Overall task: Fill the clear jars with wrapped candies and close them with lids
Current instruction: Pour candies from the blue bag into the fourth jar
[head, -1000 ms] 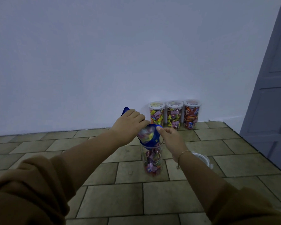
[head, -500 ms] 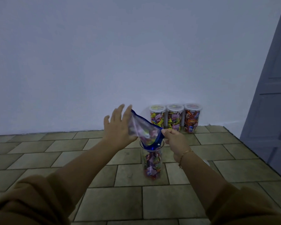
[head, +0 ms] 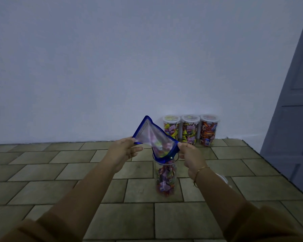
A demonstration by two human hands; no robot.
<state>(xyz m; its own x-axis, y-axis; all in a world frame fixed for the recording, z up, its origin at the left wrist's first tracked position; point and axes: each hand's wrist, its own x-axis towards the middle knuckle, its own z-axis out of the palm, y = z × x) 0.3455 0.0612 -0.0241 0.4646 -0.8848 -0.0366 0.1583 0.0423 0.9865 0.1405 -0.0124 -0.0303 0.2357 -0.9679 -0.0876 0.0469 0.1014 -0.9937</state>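
Note:
A clear open jar (head: 165,179) stands on the tiled floor, partly filled with wrapped candies. Above its mouth I hold a clear bag with blue edges (head: 154,138), tilted mouth-down into the jar, with a few candies still inside. My left hand (head: 124,151) pinches the bag's left edge. My right hand (head: 189,154) grips its right corner beside the jar's rim. A clear lid (head: 223,179) lies on the floor to the right, mostly hidden behind my right forearm.
Three lidded jars full of candies (head: 190,131) stand in a row against the white wall (head: 112,67). A grey-blue door (head: 294,119) closes off the right side. Tan floor tiles (head: 59,172) spread to the left and front.
My left hand moved from flat behind the bag to pinching its left edge. The bag has been lifted and stretched out wider above the jar, and fewer candies remain in it.

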